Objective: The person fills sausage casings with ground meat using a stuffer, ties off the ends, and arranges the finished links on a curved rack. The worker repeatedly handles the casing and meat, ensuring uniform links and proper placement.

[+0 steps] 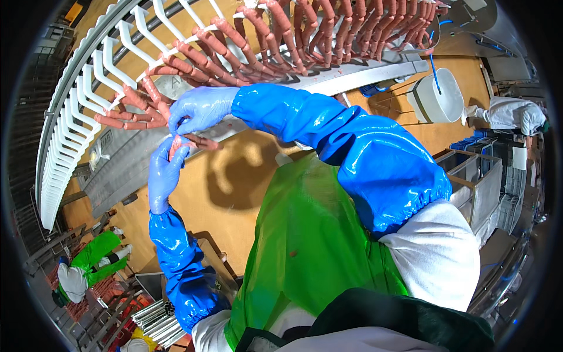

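Observation:
My left hand (165, 172), in a blue-purple glove, is closed on a pink sausage piece (176, 146) below the hanging links. My right hand (199, 108), gloved alike, is pinched on the same sausage just above my left hand, with its fingertips partly hidden. A short link sticks out to the right beneath my right hand. Strings of sausage links (264, 38) hang along a curved rail of white hooks (102, 70), with the nearest bunch just left of my right hand. Both forearms wear shiny blue sleeves, over a green apron.
A grey metal trough (126, 167) runs below the rail. A white bin (440, 94) and metal trolleys (481, 188) stand at the right. A co-worker in white (510, 117) is at the far right; another in a green apron (88, 267) is at lower left, near metal rods (158, 322).

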`<move>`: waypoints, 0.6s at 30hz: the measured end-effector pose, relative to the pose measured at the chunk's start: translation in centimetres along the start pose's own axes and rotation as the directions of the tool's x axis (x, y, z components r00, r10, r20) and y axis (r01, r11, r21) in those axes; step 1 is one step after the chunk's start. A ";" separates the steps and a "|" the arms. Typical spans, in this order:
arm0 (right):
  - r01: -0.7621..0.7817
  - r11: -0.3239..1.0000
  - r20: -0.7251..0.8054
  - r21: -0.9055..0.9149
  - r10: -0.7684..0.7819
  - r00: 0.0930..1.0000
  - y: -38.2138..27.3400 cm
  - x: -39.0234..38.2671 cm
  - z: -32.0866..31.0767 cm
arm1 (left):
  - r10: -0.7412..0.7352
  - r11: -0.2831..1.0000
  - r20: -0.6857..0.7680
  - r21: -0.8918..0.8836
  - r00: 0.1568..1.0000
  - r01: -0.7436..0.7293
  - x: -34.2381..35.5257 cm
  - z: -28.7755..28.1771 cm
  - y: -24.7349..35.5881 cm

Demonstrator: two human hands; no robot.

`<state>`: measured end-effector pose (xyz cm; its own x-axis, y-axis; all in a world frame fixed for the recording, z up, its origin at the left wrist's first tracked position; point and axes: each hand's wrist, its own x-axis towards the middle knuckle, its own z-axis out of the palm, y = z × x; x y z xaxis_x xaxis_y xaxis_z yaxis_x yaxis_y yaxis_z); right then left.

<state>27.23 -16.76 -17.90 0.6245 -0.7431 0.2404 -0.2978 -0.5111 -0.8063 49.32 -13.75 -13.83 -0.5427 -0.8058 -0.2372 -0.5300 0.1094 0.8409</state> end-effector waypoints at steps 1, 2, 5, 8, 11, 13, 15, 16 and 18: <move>0.017 1.000 0.014 -0.010 -0.017 1.000 -0.4 0.3 -0.1 | 0.004 1.000 -0.042 0.002 0.999 -0.004 -0.2 0.0 -0.3; -0.041 0.999 0.029 0.015 0.041 0.999 -1.7 -0.2 -0.4 | 0.009 1.000 -0.082 0.005 0.997 -0.009 -0.3 0.0 -0.5; 0.013 0.999 -0.189 -0.036 -0.020 0.982 -0.4 0.4 0.8 | -0.059 0.972 -0.345 -0.234 0.937 -0.025 0.6 1.5 -1.2; -0.027 0.986 -0.266 -0.164 -0.018 0.964 -0.7 1.3 2.4 | -0.216 0.847 -0.519 -0.521 0.827 -0.106 3.6 3.3 -3.3; -0.072 0.975 -0.321 -0.211 0.000 0.947 -1.1 1.3 2.5 | -0.235 0.792 -0.579 -0.580 0.780 -0.192 4.3 5.2 -1.9; -0.090 0.972 -0.325 -0.215 0.016 0.946 -1.1 0.9 1.9 | -0.211 0.844 -0.698 -0.483 0.684 -0.233 4.9 6.2 -3.3; -0.113 0.964 -0.375 -0.243 0.014 0.927 -0.1 0.9 1.8 | -0.065 0.891 -0.720 -0.354 0.691 -0.285 5.5 6.2 -4.0; -0.123 0.958 -0.400 -0.259 0.009 0.917 0.1 0.9 1.4 | -0.043 0.912 -0.699 -0.320 0.714 -0.257 5.5 6.3 -4.0; -0.109 0.967 -0.376 -0.229 0.015 0.926 0.4 0.4 0.8 | -0.005 0.948 -0.653 -0.245 0.758 -0.205 5.3 6.4 -4.0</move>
<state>27.92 -16.93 -18.59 0.3023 -0.8587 0.4138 -0.5213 -0.5124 -0.6824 44.41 -14.73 -21.57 0.0167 -0.9909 0.1334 -0.2316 0.1260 0.9646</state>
